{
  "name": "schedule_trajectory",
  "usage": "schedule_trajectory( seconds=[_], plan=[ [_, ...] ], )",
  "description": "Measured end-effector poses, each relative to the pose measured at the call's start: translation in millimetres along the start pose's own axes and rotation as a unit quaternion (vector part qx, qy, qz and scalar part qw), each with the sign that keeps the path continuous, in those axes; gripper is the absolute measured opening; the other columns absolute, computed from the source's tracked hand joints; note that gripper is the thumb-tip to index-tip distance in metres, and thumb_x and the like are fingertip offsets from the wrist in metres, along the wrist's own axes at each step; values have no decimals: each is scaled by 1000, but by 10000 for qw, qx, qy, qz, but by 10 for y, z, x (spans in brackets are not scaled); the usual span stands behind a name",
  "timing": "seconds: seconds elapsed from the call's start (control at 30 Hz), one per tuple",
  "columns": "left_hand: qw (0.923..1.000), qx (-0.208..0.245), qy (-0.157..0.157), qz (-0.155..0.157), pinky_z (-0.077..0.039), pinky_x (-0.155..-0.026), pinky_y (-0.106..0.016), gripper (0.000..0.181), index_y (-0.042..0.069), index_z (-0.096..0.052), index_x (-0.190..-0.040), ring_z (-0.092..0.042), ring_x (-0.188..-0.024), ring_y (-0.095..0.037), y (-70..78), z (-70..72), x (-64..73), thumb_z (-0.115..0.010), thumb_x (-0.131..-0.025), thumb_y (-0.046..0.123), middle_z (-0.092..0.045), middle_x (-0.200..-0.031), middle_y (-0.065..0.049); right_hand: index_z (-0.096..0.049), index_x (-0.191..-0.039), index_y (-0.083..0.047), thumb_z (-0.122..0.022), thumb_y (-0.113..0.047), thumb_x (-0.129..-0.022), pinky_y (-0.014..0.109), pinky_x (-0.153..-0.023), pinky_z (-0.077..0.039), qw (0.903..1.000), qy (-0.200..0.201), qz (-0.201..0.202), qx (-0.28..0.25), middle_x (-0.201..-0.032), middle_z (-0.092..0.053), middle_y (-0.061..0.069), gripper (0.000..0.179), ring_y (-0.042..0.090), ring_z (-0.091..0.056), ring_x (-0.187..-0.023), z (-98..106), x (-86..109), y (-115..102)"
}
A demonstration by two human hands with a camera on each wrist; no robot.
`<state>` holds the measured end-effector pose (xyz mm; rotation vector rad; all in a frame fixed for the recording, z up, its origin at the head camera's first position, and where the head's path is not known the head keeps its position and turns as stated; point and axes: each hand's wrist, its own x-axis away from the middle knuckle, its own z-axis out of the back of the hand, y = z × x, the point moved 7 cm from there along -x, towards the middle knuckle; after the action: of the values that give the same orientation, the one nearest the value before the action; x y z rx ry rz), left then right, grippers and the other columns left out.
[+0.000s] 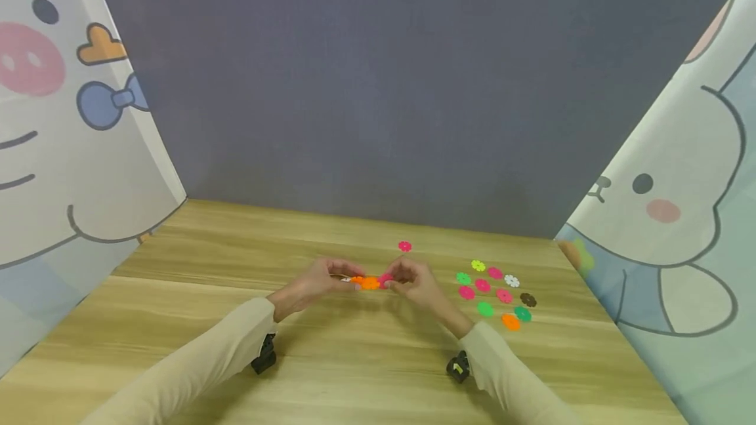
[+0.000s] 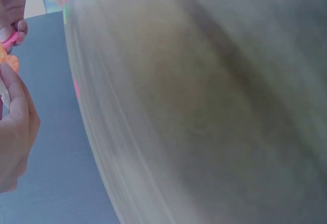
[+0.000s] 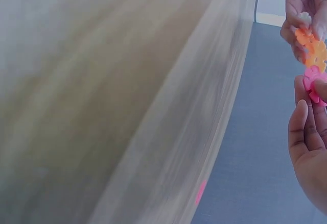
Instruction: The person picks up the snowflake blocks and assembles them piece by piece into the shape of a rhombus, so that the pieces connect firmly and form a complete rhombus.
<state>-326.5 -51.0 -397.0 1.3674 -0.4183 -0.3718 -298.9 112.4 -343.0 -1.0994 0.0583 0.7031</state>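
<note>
Above the table, both hands hold a short row of flower-shaped plastic discs. My left hand (image 1: 315,286) pinches the row's left end, where a white disc (image 1: 346,279) shows partly between the fingers beside orange discs (image 1: 370,283). My right hand (image 1: 422,287) pinches a pink disc (image 1: 384,278) at the right end between thumb and fingers. In the right wrist view the pink disc (image 3: 311,77) meets the orange disc (image 3: 316,54) edge to edge; whether their slots are locked together I cannot tell. Fingers cover parts of the row.
Several loose flower discs lie on the wooden table (image 1: 331,372) to the right, among them a yellow one (image 1: 478,265), a brown one (image 1: 528,300) and an orange one (image 1: 510,322). A single pink disc (image 1: 404,246) lies beyond the hands. A grey panel (image 1: 378,97) stands behind.
</note>
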Motion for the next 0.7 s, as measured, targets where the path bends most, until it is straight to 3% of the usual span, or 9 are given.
schedule_trajectory(
  seconds=[0.2, 0.47, 0.57, 0.7],
  plan=[
    [9997, -198, 117, -113, -50, -82, -32, 36, 8, -66, -109, -60, -93, -15, -16, -20, -51, -74, -76, 20, -65, -111, -6, -57, -90, 11, -61, 8, -81, 23, -60, -52, 10000, -18, 16, 50, -86, -64, 27, 10, 46, -58, -71, -10, 0, 77],
    [9998, -113, 136, -110, -52, -81, -33, 33, 6, -66, -107, -61, -88, -15, -14, -41, -90, -73, -77, 16, -66, -106, -7, -59, -89, 2, -64, 2, -82, 20, -57, -50, 9988, 254, -320, 257, -84, -66, 18, 9, 37, -62, -69, -6, 4, 319],
    [9998, -114, 140, -112, -52, -80, -32, 33, 5, -66, -107, -61, -86, -15, -13, -47, -84, -73, -77, 17, -66, -107, -7, -60, -88, 2, -65, 2, -81, 19, -56, -49, 9977, 413, -469, 267, -82, -66, 17, 8, 34, -62, -67, -13, 16, 321],
    [9995, -246, 100, -175, -52, -77, -30, 32, 6, -67, -105, -61, -83, -14, -5, -76, -90, -74, -76, 18, -65, -107, -7, -59, -85, 7, -63, 7, -80, 17, -54, -47, 9970, 487, -522, 310, -80, -65, 22, 7, 37, -59, -64, 5, 41, 145]
  ],
)
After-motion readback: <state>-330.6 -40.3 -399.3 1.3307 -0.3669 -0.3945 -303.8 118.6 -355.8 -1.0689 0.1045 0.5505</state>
